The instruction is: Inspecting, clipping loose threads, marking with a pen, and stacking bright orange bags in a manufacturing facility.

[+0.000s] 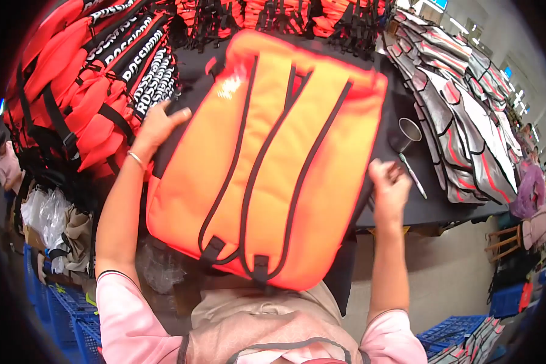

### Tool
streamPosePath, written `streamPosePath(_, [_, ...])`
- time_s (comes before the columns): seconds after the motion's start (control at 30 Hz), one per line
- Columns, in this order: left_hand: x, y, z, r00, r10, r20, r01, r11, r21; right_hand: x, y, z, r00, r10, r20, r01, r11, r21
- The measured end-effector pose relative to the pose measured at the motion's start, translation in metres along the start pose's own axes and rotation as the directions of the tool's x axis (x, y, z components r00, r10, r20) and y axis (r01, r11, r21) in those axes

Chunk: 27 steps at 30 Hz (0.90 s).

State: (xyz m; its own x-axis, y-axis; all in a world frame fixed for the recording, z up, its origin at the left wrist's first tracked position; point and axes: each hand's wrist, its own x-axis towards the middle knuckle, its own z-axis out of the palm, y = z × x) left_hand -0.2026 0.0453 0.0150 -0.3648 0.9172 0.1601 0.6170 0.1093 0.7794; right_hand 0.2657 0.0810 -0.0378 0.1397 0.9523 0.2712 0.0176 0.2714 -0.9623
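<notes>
**Backpack (273, 158) strap-side up between two hands**

Dark tabletop (437, 207) spreads under everything, and from where I stand its sides look loaded to leave the middle for the bag. Beyond the left hand (161, 126) rises a heap of red bags (73, 97); beyond the right hand (389, 182) lean silver-grey pieces (458, 121), layered, perhaps to save room.

The orange backpack lies between the hands, slightly askew, its lower end reaching the wearer's waist, which may help steady it. Its padded shoulder straps (273, 139) face up, running lengthwise between the hands.

The left hand is spread, thumb away from the fingers, just beside the bag's edge; contact I can't confirm. The right hand's fingers curl near the opposite edge, blurred, so I can't tell whether they pinch anything.

Just past the right hand sit a metal cup (409, 130) and a pen-like tool (413, 176), presumably kept within reach.
</notes>
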Motion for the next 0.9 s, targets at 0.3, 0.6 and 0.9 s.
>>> streamPosePath(0.3, [-0.007, 0.02, 0.16, 0.799, 0.589, 0.12, -0.6, 0.766, 0.232, -0.052, 0.07, -0.007, 0.833, 0.482, 0.271, -0.3, 0.806, -0.509])
streamPosePath(0.6, [-0.009, 0.009, 0.275, 0.871, 0.348, 0.345, -0.489, 0.673, 0.555, 0.119, 0.156, -0.019, 0.986, 0.149, -0.077, -0.168, 0.856, -0.488])
streamPosePath(0.9, [0.032, -0.028, 0.241, 0.828, 0.361, 0.43, -0.531, 0.75, 0.394, 0.137, 0.147, -0.11, 0.977, -0.207, -0.057, -0.026, 0.148, -0.989])
